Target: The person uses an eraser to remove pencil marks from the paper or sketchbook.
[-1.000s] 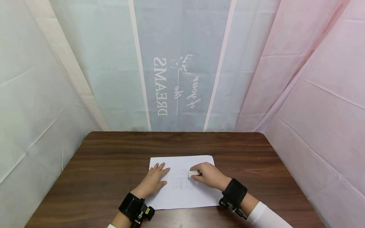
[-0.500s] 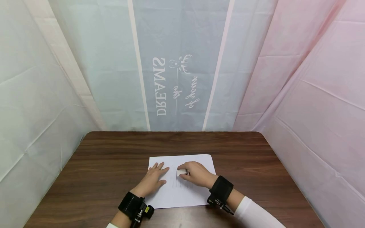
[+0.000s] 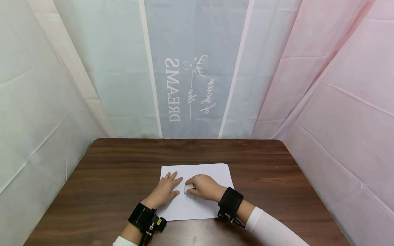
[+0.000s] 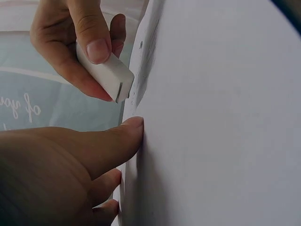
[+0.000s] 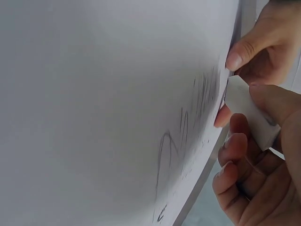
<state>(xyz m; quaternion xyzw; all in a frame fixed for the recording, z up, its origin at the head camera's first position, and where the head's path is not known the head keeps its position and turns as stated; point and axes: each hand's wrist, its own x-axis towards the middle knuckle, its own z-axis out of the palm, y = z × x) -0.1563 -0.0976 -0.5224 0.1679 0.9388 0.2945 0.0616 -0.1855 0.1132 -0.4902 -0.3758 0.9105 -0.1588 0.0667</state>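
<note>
Head view: right hand (image 3: 204, 187) pinches a white eraser (image 3: 188, 188), lower middle of the frame, over the paper (image 3: 184, 212); left hand (image 3: 163, 192) lies with fingers spread on the paper's left part, holding nothing. Paper is on the brown table (image 3: 123, 157). Left wrist view: eraser at upper left, tilted, between right thumb and fingers, apart from the left thumb below it; whether it touches the paper, can't tell. Right wrist view: eraser at right, same pinch, near the left thumb at upper right; pencil marks (image 5: 181, 123) run from right of centre toward the bottom. Erasing looks underway, not finished: plenty of dark strokes plus a loop left to rub out. How much is already gone, can't tell.
</note>
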